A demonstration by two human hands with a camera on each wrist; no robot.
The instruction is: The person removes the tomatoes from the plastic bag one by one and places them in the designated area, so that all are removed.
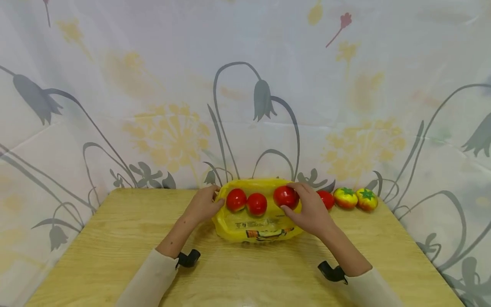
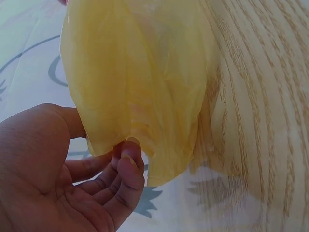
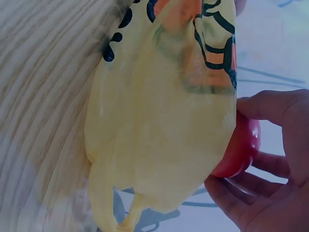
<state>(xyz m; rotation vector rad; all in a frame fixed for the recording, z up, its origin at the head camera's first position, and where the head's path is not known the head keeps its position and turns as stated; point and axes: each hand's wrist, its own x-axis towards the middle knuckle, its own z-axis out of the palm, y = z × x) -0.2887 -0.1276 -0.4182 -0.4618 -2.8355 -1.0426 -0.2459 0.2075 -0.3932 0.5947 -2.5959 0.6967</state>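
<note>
Seemingly mid-loading: left hand (image 1: 202, 206) pinches the edge of the yellow bag (image 1: 229, 228) on the table (image 1: 130, 238), right hand (image 1: 310, 209) curls round a red fruit (image 1: 283, 197) at its mouth, near two more (image 1: 236, 199) inside; next likely calls for lowering, letting go.

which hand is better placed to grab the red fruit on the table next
Probably the right hand: the red fruit lies just beyond it, though it should first release the held fruit at the bag. The left hand grips the bag's left side, farther away.
</note>
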